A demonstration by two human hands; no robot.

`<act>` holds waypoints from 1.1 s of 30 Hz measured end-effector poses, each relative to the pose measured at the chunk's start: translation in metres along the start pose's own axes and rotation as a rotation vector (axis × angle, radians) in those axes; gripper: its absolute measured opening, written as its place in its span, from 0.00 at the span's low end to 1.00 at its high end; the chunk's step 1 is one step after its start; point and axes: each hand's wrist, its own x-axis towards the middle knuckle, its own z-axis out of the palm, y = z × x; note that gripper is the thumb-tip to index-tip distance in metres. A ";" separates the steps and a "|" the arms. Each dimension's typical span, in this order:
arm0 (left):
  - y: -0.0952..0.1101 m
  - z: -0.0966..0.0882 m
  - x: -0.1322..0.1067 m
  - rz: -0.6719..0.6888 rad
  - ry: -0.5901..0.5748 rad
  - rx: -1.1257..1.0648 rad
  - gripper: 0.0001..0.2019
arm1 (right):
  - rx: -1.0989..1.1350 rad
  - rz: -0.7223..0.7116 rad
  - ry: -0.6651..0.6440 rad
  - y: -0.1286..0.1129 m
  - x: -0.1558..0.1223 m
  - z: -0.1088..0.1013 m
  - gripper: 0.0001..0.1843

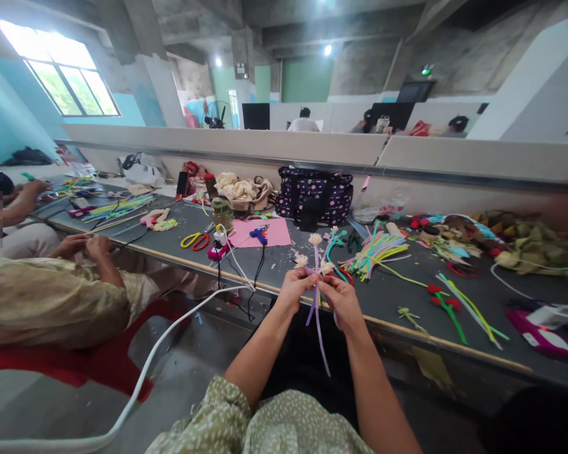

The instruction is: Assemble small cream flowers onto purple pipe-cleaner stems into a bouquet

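Observation:
My left hand (297,290) and my right hand (338,297) meet at the table's front edge, fingers pinched on purple pipe cleaners (321,343). Their loose ends hang below my fingers. Cream flower heads (315,239) show above and beside the hands, one at the top of a purple stem. Just beyond my right hand lie teal pipe cleaners (332,246) and a bundle of pastel pipe cleaners (381,252). A blue glue gun (259,236) rests on a pink sheet (281,231) to the left, near yellow and orange-red handled scissors (195,241).
A co-worker (52,296) sits at my left. Along the back stand a dark patterned bag (315,192) and a green-tinted jar (222,215). Red pipe-cleaner flowers (442,299) and a magenta power strip (539,334) lie right. A white cable (170,331) crosses the table edge at left.

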 end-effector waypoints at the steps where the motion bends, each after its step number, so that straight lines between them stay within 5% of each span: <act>1: 0.000 0.000 0.000 -0.006 -0.020 -0.015 0.16 | 0.031 0.033 -0.022 -0.002 -0.001 -0.001 0.17; 9: 0.012 -0.001 -0.005 -0.140 -0.133 -0.145 0.15 | 0.212 0.186 -0.267 -0.002 -0.004 -0.005 0.16; 15: 0.018 -0.006 -0.004 -0.161 -0.165 -0.110 0.15 | 0.250 0.173 -0.292 0.003 -0.008 0.001 0.17; 21: 0.009 -0.003 -0.004 -0.013 -0.040 -0.025 0.15 | -0.031 -0.116 0.007 0.007 -0.005 0.010 0.17; 27: -0.006 0.005 -0.010 0.255 0.206 0.217 0.14 | -0.704 -0.342 0.365 0.013 -0.008 0.015 0.17; 33: -0.011 0.002 -0.010 0.285 0.202 0.234 0.16 | -1.038 -0.474 0.451 0.025 -0.010 0.017 0.19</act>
